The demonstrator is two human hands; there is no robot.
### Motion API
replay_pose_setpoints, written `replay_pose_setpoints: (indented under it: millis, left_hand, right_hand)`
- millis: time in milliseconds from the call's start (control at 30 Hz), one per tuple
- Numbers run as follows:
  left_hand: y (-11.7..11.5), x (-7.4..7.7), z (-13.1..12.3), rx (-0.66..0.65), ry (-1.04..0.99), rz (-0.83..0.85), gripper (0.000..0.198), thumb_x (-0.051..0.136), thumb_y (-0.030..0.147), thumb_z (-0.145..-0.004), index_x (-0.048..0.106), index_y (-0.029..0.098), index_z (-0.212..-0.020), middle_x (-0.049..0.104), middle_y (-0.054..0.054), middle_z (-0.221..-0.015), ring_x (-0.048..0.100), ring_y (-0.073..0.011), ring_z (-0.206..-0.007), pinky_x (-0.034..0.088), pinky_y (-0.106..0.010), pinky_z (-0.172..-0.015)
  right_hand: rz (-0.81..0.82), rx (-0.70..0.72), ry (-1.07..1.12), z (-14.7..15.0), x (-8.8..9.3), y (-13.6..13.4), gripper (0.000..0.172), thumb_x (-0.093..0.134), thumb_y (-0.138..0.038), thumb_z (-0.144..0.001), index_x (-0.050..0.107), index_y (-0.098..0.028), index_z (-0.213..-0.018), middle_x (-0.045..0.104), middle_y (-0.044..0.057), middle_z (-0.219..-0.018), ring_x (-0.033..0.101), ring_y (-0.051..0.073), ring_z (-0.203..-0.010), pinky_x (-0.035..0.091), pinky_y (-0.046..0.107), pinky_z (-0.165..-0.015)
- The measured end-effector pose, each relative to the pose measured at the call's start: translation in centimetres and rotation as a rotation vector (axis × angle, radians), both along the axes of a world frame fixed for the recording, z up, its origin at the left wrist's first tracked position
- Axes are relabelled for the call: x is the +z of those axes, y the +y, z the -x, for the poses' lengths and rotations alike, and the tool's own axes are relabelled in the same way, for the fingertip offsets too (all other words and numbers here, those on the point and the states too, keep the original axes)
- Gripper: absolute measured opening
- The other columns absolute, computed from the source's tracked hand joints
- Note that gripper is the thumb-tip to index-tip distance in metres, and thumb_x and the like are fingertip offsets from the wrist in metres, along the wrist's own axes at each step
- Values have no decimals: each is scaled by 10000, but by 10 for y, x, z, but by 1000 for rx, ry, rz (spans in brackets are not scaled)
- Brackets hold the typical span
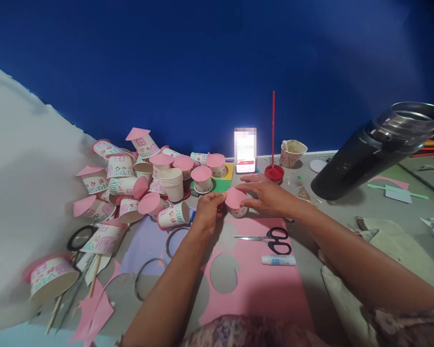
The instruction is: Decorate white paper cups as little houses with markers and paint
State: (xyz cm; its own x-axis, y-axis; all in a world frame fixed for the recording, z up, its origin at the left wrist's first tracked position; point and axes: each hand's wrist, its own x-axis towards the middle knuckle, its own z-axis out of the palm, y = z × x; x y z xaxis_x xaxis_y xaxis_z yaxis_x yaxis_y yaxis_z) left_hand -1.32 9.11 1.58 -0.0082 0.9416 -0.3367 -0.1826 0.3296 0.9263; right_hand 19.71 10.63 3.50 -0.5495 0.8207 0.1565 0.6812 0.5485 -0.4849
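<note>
A small decorated paper cup point(236, 210) stands upside down on the floor with a pink paper circle point(235, 197) on top. My left hand point(208, 210) grips the cup's left side, fingers curled round it. My right hand point(268, 193) lies over the right of the pink circle, fingers stretched flat and pressing on it. Just in front lies a pink paper sheet point(260, 284) with round holes cut out, bearing black-handled scissors point(271, 238) and a glue stick point(278, 260).
A heap of decorated cups with pink lids point(130, 188) lies at the left, beside a stack of plain cups point(172, 182). A lit phone point(245, 150) leans on the blue wall. A red stick on a red base point(274, 168), a black flask point(369, 154), tape rings point(80, 237) and paper scraps lie about.
</note>
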Motion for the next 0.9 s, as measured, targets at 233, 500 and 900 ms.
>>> replay_pose_setpoints:
  millis: [233,500,900]
  left_hand:
    - [-4,-2,-2,43,76,-90,261,849,350,-679,646,185,-682,497,39,-634,406,-90,-546,292,-219,-498]
    - [-14,-10,1,75,673,-655,221,657,281,-927,867,268,-992,628,-70,-997,615,-245,-994,518,-401,-932]
    - [-28,-26,15,107,914,-884,243,662,339,-995,845,289,-1147,661,-129,-1147,595,-297,-1068,515,-465,-926]
  right_hand:
    - [-31,-7,51,0,-4,0,500,769,-347,-920,711,-250,-1407,676,162,-1437,595,391,-1356,502,576,-1108]
    - [-18,9,7,0,-2,-1,402,722,-384,-964,753,-269,-1348,684,158,-1391,608,393,-1319,530,564,-1062]
    - [-40,-64,61,-10,10,-1,355,711,-339,-979,776,-291,-1325,706,122,-1417,624,357,-1327,510,573,-1118]
